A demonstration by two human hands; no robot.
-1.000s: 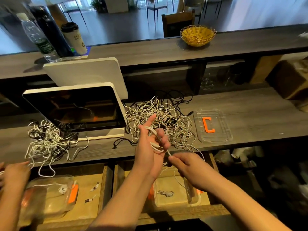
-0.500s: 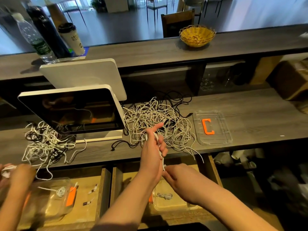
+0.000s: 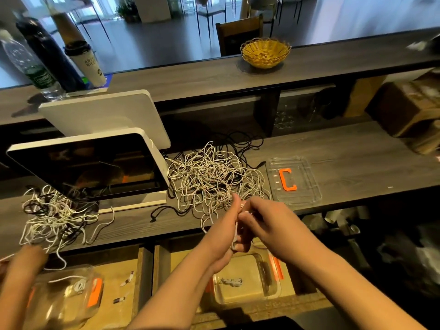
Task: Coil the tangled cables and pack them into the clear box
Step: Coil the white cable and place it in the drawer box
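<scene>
Coiling step: left hand (image 3: 225, 231) grips a white cable (image 3: 235, 234), seemingly wrapped round its fingers; right hand (image 3: 264, 225) pinches the end. Next, drop it into the box (image 3: 247, 298) below.

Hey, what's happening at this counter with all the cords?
A person is winding a white cable around the left hand, the right hand guiding it. A big tangled pile waits on the counter. The clear box below holds one coiled cable; its lid lies aside.
</scene>
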